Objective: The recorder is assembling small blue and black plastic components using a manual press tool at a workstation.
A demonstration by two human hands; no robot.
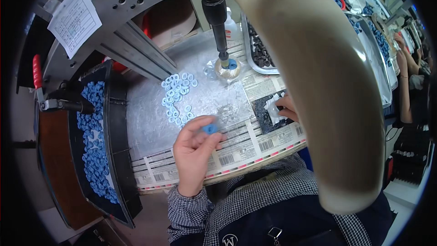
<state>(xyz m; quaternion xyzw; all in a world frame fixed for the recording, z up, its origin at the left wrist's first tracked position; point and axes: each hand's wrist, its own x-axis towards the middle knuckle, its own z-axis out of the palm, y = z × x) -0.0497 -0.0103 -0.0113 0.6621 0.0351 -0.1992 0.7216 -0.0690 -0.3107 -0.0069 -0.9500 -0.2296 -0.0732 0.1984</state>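
Note:
My left hand (195, 148) is over the table's front part, its thumb and fingers closed round a small blue ring-shaped part (210, 129). To the right, my right hand (287, 108) has its fingers bent together at a crumpled white piece (274, 108) on a dark square pad (263, 117). What lies between those fingertips cannot be made out, and a big pale tube hides the rest of that arm. Light blue rings (175, 93) lie loosely on the metal plate (145, 109). Under the press rod (220, 32), another blue ring (232, 64) rests on a round brass-coloured fixture (225, 72).
The thick pale tube (327, 77) covers much of the right side. At left stands a black bin (119, 155) of blue rings, near a red-handled clamp (37, 70). Behind are a metal tray (264, 69) of dark parts and a white bottle (230, 29). Another person's arm (404, 86) shows far right.

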